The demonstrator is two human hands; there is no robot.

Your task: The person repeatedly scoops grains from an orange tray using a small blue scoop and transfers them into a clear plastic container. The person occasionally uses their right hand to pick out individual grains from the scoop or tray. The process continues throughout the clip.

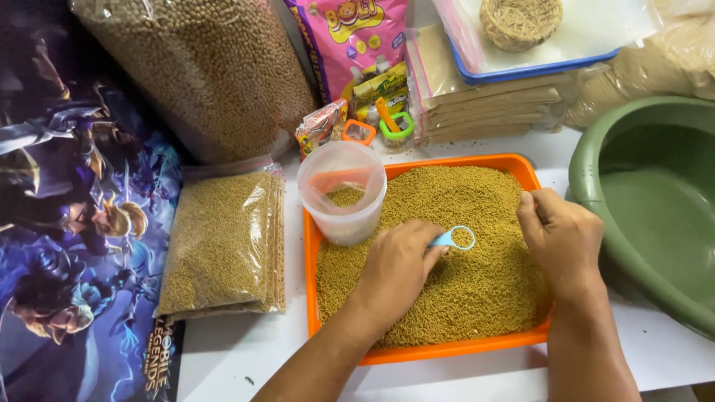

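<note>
An orange tray (310, 246) full of small yellow-brown pellets (477, 283) lies in front of me. My left hand (398, 268) rests on the pellets and grips a small light-blue scoop (453, 237) with pellets in its bowl. My right hand (558, 234) lies closed on the pellets at the tray's right side; I cannot tell whether anything is in it. A clear plastic cup (344, 193) with a little of the pellets inside stands in the tray's far left corner, just beyond my left hand.
A sealed clear bag of pellets (223, 242) lies left of the tray, a big sack of round grains (208, 67) behind it. A green basin (655, 201) sits at the right. Pink packet (350, 45), stacked bags (491, 104) and a blue-rimmed tray (536, 67) stand behind.
</note>
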